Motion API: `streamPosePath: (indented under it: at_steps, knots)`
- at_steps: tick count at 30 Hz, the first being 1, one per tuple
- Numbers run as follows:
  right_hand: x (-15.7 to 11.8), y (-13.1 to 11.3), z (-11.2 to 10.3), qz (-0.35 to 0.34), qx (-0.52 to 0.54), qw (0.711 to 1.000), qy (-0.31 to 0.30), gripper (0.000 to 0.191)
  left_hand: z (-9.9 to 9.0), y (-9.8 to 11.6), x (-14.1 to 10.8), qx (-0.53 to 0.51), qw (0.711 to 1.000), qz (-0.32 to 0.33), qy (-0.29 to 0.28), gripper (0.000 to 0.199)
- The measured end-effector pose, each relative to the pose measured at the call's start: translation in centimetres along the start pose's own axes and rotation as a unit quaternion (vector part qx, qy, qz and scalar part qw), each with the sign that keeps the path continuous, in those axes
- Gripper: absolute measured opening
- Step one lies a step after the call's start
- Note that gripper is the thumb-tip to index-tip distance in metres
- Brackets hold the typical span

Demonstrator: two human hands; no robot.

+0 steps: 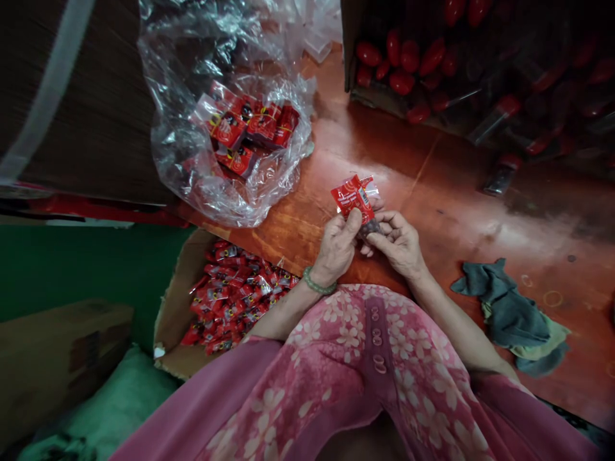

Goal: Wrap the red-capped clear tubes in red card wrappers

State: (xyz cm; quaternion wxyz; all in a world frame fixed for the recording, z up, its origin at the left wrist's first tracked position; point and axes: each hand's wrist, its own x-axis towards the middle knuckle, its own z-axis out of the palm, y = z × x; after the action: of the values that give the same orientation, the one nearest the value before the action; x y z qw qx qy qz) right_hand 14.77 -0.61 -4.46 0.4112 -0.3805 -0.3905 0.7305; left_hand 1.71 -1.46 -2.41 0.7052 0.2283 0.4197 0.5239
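Red printed film makes up most of the small packet [346,195] that I hold near the centre of the frame, above the tabletop [375,141]; its lower end is see-through and shows dark contents. My two hands are close together, both closed on it: my left hand [337,248] presses its thumb across the red front, and my right hand [400,246] pinches the dark lower end between thumb and fingers. A green beaded bracelet [318,282] circles my left wrist.

At the upper left of the frame, a clear plastic bag [230,208] lies open on the tabletop, with stacks of red printed wrappers [230,131] in it, bound by yellow bands. At the lower left, beside my left forearm, a cardboard box [175,291] is heaped with red packets [230,298].

A dark box fills the upper right corner, holding clear tubes with red caps [401,82]; one more tube [502,175] lies on the tabletop just below them. At the right of the frame, crumpled grey-green cloth [509,307] rests near my right forearm, with a thin yellowish ring [552,299] just beside it. A pale green sack [115,406] sits at the lower left edge, next to a brown carton [43,365].
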Motion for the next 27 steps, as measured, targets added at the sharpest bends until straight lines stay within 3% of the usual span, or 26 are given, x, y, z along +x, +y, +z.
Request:
streamPosePath:
  at_steps: [6,10,13,17,20,23,27]
  knots:
    - [-0.2,0.1,0.5,-0.015,-0.026,0.997,0.074,0.040,0.1,-0.5,0.5,0.034,0.998,0.019,0.058,0.055]
    - [-0.3,0.1,0.7,-0.041,-0.014,0.997,0.070,0.036,0.1,-0.3,0.7,0.028,0.997,0.019,0.075,0.053]
    - [-0.3,-0.1,0.4,-0.035,-0.001,0.999,0.042,0.037,-0.2,-0.3,0.5,0.035,0.998,0.017,0.051,0.051]
    - [0.0,-0.5,-0.4,0.000,0.031,0.999,-0.019,0.041,-0.6,0.1,0.2,0.066,0.997,0.002,-0.038,0.054]
    - [0.2,-0.7,-0.8,0.011,0.055,0.998,-0.038,0.044,-0.6,0.8,-0.2,0.087,0.993,-0.016,-0.074,0.058]
    - [0.2,-0.8,-0.9,0.010,0.056,0.998,-0.026,0.041,-0.9,0.9,-0.4,0.092,0.992,-0.021,-0.079,0.059]
    - [0.1,-0.8,-0.9,0.020,0.039,0.999,-0.024,0.039,-1.2,0.3,-0.4,0.077,0.996,0.009,-0.038,0.055]
